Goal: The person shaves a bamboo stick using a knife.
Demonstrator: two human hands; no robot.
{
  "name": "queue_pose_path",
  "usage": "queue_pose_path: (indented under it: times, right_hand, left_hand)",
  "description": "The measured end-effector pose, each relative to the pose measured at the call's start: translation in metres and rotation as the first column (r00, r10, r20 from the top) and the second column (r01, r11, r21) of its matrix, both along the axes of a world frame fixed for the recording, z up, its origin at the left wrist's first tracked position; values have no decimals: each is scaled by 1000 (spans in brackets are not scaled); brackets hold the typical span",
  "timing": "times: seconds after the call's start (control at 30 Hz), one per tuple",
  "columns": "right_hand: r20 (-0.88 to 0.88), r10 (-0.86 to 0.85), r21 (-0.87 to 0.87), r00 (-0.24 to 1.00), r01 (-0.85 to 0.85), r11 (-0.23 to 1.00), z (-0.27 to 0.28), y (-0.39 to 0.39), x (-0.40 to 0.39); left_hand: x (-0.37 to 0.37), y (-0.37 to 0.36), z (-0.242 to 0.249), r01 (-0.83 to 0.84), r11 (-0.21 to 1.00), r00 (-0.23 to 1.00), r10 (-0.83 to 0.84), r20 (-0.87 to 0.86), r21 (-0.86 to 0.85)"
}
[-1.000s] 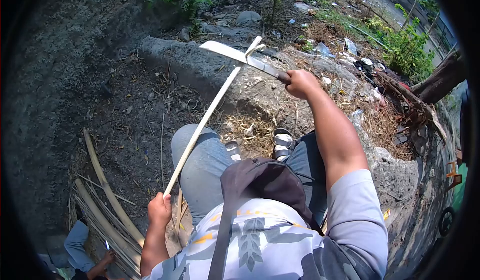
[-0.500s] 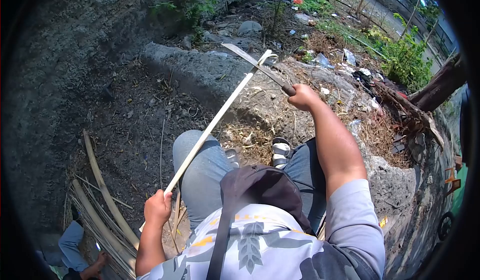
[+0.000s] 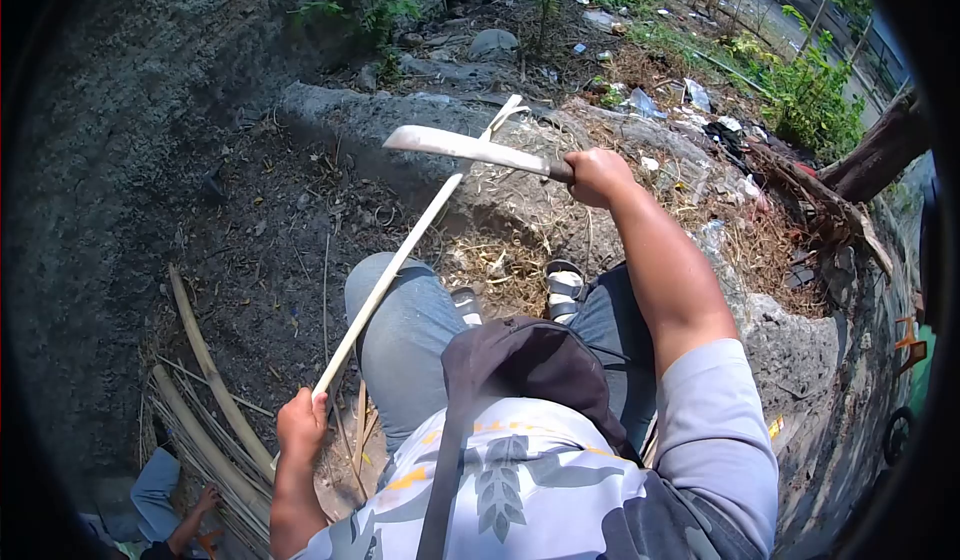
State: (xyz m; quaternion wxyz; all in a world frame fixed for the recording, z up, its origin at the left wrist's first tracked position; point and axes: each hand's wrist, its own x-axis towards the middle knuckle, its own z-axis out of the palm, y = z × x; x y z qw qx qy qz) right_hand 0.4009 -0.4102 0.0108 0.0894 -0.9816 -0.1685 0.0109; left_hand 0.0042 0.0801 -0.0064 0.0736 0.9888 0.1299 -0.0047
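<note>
My left hand (image 3: pixel 302 426) is closed around the near end of a long, pale bamboo strip (image 3: pixel 392 272). The strip slants up and away across my left knee, and its far end shows a frayed, curled sliver. In my right hand (image 3: pixel 600 177), a machete (image 3: pixel 465 148) is gripped by its dark handle. Its broad blade points left and crosses over the strip near the far end, hiding a short length of it.
Bamboo lengths and thin strips (image 3: pixel 215 385) lie on the ground at my left, where another person's leg (image 3: pixel 155 495) and hand show. Ahead is a large rock (image 3: pixel 380 125). A rough wall (image 3: pixel 110 190) rises on the left; a tree trunk (image 3: pixel 880 155) leans at the right.
The machete has swung from slanting away to lying nearly level, its tip moving left and nearer. The strip's far end has shifted slightly left, and its curled sliver looks straighter.
</note>
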Motion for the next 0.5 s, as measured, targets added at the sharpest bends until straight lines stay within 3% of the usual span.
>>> queue_pose_path:
  times: [0.03,0.07,0.13,0.17,0.23,0.43,0.5]
  right_hand:
    - [-119,-320,99,940,332,938,-3,-19,14]
    - [-274,-638,40,720,671,740,-6,-32,32]
    - [-316,-731,287,605,795,535,-91,-110,66]
    - [-410,-683,412,604,791,453,-24,-90,25]
    - [-468,-578,431,668,744,510,-38,-111,37]
    - [-79,-359,384,930,361,850,-12,-63,29]
    - [-151,-250,346,956,288,893,0,-43,23]
  left_hand:
    - [-12,12,5,-14,995,999,19,40,-102]
    - [-25,22,15,-47,995,999,46,-14,-90]
    - [-55,41,12,-100,995,995,100,-7,15]
    - [-67,49,13,-118,990,992,120,-24,73]
    - [-77,56,11,-129,987,989,135,-59,98]
    - [-44,34,16,-148,989,989,148,-30,24]
    - [-34,25,15,-149,989,989,149,-4,-12]
